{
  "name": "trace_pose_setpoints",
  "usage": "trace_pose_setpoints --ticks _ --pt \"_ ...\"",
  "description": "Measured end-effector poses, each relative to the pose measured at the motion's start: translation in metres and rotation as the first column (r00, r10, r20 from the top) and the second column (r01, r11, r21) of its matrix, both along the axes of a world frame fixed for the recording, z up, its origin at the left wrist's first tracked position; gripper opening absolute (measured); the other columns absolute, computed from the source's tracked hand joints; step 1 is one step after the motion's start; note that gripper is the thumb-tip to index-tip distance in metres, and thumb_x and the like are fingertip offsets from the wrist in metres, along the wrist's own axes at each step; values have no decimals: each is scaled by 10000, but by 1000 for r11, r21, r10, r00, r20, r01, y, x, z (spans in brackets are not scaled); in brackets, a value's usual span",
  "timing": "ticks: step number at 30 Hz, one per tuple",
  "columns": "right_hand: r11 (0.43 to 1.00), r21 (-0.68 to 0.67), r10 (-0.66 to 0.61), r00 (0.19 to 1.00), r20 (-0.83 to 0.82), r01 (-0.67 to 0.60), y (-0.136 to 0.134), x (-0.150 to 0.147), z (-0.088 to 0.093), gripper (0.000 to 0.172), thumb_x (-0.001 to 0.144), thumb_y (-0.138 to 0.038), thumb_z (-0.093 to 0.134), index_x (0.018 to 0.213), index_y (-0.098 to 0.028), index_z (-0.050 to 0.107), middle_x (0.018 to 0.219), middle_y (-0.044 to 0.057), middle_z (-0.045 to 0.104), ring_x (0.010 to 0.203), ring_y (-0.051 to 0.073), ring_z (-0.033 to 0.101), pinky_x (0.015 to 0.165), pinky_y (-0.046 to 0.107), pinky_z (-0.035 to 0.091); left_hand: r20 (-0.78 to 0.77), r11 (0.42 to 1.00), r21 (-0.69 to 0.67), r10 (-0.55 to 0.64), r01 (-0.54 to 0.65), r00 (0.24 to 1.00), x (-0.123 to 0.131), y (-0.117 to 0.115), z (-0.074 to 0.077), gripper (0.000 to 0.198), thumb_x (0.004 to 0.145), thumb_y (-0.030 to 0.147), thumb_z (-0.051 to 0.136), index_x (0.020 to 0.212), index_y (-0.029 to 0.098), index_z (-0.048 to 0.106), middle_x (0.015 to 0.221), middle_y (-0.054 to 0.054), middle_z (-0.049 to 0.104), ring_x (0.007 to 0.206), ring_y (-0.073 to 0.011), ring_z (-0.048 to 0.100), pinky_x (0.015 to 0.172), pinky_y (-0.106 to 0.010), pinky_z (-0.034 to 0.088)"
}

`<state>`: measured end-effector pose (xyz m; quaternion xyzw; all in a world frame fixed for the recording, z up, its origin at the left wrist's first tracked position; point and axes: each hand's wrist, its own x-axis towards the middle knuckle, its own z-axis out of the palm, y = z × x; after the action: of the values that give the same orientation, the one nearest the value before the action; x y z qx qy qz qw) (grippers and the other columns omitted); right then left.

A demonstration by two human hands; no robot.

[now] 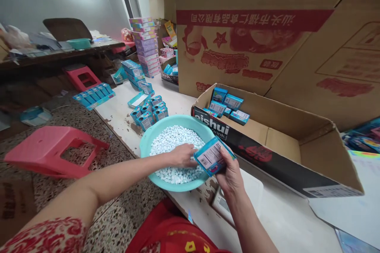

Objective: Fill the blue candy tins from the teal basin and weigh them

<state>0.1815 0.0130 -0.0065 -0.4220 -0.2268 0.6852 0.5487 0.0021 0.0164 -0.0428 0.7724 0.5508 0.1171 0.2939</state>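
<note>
A teal plastic basin [145, 142] on the table holds a heap of small pale blue-white candies [175, 136]. My left hand [184, 155] is low over the heap, its fingertips hidden among the candies and behind the box, so its grip does not show. In my right hand [230, 168] is a small blue printed box [210, 156], held tilted above the basin's right side with the thumb across its labelled face. Under my right forearm, a white scale [222, 205] is partly covered.
Several small blue boxes [147, 120] stand behind the basin. A long open carton [267, 154] with several blue boxes inside lies at the right, before a tall cardboard carton [237, 67]. Stacked pink and purple boxes [147, 47] stand farther back. A red stool [53, 150] is at the left.
</note>
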Motion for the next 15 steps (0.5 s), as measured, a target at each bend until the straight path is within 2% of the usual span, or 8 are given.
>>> trace_pose_setpoints --ticks 2,4,7,10,11,12,13,15 --pt "999 45 -4 998 60 1 0 -8 -3 453 525 -390 830 905 -210 661 859 1 712 763 186 655 738 334 551 -88 999 -15 33 -35 996 -16 -15 6 284 723 400 632 951 235 667 913 -74 616 899 -280 581 841 -360 422" --pt "993 121 -7 988 153 -12 1 -16 -5 483 536 -406 828 933 -206 641 858 -2 696 750 172 637 722 312 533 -118 986 -24 161 -165 980 -29 -23 11 233 697 372 637 880 230 666 841 -60 612 853 -276 590 798 -355 432" --pt "959 253 21 926 377 -125 2 -25 -6 474 572 -438 809 934 -201 616 840 5 676 742 177 618 703 307 512 -44 931 -21 364 -365 930 -41 -25 14 141 664 319 645 769 226 634 702 -22 583 800 -250 593 741 -320 434" --pt "901 334 14 787 617 -278 3 -30 -5 422 605 -447 777 906 -202 611 818 15 666 741 197 609 697 318 491 154 846 -112 532 -521 833 -43 -22 22 182 727 383 587 780 208 588 582 14 509 589 -174 545 558 -255 406" --pt "877 355 0 739 673 -324 4 -31 -5 399 622 -448 763 899 -203 613 825 20 666 750 204 609 705 324 486 295 798 -200 603 -569 741 -41 -22 27 234 724 426 596 783 201 569 556 27 484 505 -144 497 481 -231 365" --pt "851 377 -16 699 715 -366 4 -32 -5 376 641 -447 748 897 -206 614 840 26 666 765 211 611 715 329 482 453 748 -304 658 -590 601 -39 -20 33 289 699 461 628 783 195 550 539 40 467 444 -119 449 420 -210 314" --pt "824 396 -31 664 747 -406 4 -34 -6 355 660 -441 733 899 -209 613 861 33 667 783 218 614 725 335 480 596 712 -401 681 -577 426 -35 -19 40 344 656 477 678 781 192 533 532 49 462 409 -101 417 382 -195 271" --pt "770 427 -62 610 790 -474 3 -39 -6 316 685 -418 711 903 -214 607 898 44 666 827 231 617 746 345 476 775 700 -491 623 -518 107 -26 -15 55 415 577 455 756 783 187 514 551 48 500 407 -88 435 364 -178 275"
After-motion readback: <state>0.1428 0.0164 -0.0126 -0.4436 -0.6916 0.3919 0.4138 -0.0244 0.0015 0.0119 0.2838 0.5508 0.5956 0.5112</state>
